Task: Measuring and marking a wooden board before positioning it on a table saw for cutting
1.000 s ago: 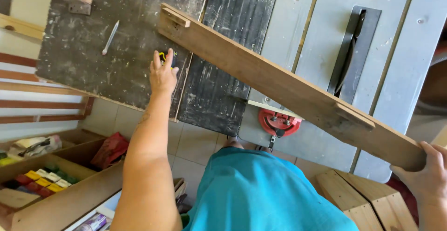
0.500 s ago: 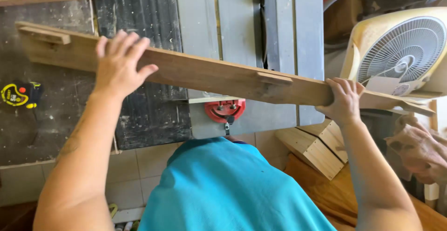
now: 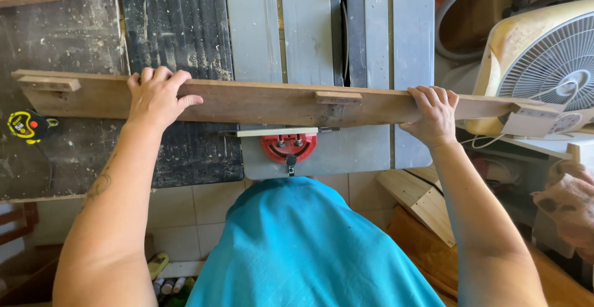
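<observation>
Looking straight down here. I've got a long wooden board [image 3: 266, 102] lying flat across the middle of the frame, running from the left edge almost to the right. It has small wooden blocks fixed on it: one near the far left end [image 3: 49, 84], one around the centre [image 3: 338, 97], and one out at the right tip [image 3: 529, 120].

My left hand [image 3: 156, 97] is curled over the far edge of the board, left of centre, fingers wrapped over the top and thumb pointing right along the face. My right hand [image 3: 435, 114] is clamped over the board, right of centre, fingers hooked over the far edge. So both hands are closed on the same board, well apart from each other.

The board sits over the grey table saw surface [image 3: 309, 35] in the upper middle, and its left part crosses a dark, scuffed bench surface [image 3: 179, 35]. Just below the board, centre frame, is a red mitre gauge [image 3: 289, 147] with a pale fence strip on top.

At the left edge, on the dusty part of the surface, there's a yellow and black tape measure [image 3: 26, 126] with a red dot on its face. Upper right has a cream-coloured fan [image 3: 544, 66], round grille facing up. My teal shirt [image 3: 309, 251] fills the bottom middle, over a tiled floor [image 3: 185, 214].
</observation>
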